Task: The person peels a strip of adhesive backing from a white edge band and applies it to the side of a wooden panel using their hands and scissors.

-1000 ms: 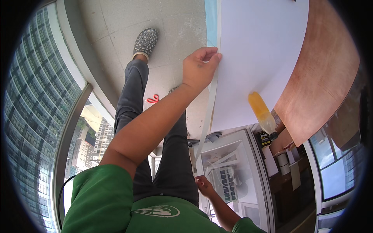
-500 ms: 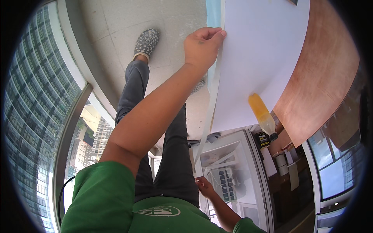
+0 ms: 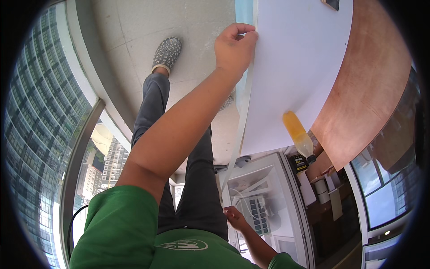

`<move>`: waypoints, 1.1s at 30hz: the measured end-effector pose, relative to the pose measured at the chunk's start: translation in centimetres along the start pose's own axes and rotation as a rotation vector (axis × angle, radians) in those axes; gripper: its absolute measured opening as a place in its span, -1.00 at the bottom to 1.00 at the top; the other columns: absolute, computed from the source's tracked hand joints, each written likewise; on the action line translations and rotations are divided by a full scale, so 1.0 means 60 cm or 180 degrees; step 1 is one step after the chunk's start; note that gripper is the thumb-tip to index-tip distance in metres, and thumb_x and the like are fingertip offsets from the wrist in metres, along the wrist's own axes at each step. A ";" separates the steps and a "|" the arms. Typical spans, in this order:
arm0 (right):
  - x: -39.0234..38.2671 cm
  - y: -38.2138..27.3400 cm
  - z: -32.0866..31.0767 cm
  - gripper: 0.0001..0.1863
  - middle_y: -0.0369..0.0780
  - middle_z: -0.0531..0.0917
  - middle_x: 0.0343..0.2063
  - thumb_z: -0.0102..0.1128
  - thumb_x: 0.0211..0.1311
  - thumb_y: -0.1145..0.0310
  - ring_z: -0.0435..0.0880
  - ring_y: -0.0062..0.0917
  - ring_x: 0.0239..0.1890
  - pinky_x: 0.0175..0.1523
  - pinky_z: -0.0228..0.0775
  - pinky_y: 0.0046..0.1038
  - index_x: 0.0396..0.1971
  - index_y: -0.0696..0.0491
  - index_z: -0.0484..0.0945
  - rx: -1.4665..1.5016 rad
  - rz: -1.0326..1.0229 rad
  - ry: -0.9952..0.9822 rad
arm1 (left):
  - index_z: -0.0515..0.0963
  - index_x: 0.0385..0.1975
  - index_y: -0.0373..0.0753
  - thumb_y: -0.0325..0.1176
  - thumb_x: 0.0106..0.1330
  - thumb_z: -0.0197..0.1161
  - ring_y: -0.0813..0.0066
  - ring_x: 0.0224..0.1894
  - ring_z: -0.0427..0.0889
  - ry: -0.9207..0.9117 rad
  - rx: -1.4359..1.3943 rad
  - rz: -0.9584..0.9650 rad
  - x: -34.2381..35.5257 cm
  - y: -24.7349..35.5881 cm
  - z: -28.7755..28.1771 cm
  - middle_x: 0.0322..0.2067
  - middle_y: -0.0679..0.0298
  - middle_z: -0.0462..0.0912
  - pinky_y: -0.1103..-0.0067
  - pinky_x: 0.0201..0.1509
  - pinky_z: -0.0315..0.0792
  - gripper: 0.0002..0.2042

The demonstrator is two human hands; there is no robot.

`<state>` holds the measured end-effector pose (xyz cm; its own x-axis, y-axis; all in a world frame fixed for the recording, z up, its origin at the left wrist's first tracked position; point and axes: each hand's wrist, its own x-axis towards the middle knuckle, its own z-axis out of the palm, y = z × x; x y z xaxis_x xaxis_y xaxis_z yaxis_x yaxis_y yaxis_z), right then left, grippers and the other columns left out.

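Since 1 second ago, the left hand (image 3: 234,47) has moved farther up along the left edge of the board (image 3: 291,67), while the right hand (image 3: 235,217) has stayed low beside the person's thigh. The left grip is narrow: thumb and forefinger pinch the strip (image 3: 243,119) at that edge. The pale strip runs down the white board's side, then past its lower corner toward the right hand. The right fingers are curled near the strip's lower end; I cannot tell whether they hold it. A bottle (image 3: 296,130), half yellow, shows at the board's lower right, near the brown sheet (image 3: 371,80). A patterned shoe (image 3: 167,52) is on the floor (image 3: 197,22).
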<state>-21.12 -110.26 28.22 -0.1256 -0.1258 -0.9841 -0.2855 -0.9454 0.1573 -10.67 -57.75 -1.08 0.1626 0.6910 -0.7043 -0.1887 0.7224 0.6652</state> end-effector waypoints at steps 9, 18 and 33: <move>0.003 0.001 -0.001 -0.72 -0.43 0.47 -0.46 0.22 0.37 0.26 0.39 -0.75 -0.39 -0.25 0.29 -0.61 0.01 -0.02 0.50 0.0139 0.0015 -0.0020 | 0.59 -0.29 -0.31 -0.40 0.16 0.26 0.58 -0.41 0.54 -0.0197 -0.0083 0.0088 0.073 0.027 0.010 -0.45 0.31 0.62 0.61 -0.30 0.46 -0.84; 0.004 -0.007 0.001 -0.75 -0.45 0.46 -0.46 0.18 0.40 0.27 0.37 -0.78 -0.40 -0.28 0.27 -0.64 0.00 -0.02 0.50 0.0137 -0.0023 -0.0036 | 0.57 -0.31 -0.31 -0.39 0.21 0.23 0.56 -0.39 0.56 -0.0451 -0.0097 -0.0033 0.099 0.061 0.015 -0.43 0.31 0.60 0.57 -0.26 0.49 -0.86; -0.030 -0.020 -0.016 -0.67 -0.47 0.44 -0.48 0.25 0.35 0.16 0.35 -0.78 -0.39 -0.24 0.23 -0.64 0.00 0.00 0.52 0.0272 -0.0133 0.0058 | 0.31 0.22 -0.34 -0.20 0.17 0.43 0.37 -0.14 0.64 -0.1065 0.2128 -0.1166 -0.329 -0.117 -0.142 -0.04 0.07 0.55 0.49 -0.09 0.55 -0.33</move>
<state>-19.65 -109.17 29.74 -0.0947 -0.0931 -0.9911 -0.3703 -0.9209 0.1219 -20.83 -76.64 6.02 0.4011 0.3040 -0.8641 0.5300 0.6924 0.4896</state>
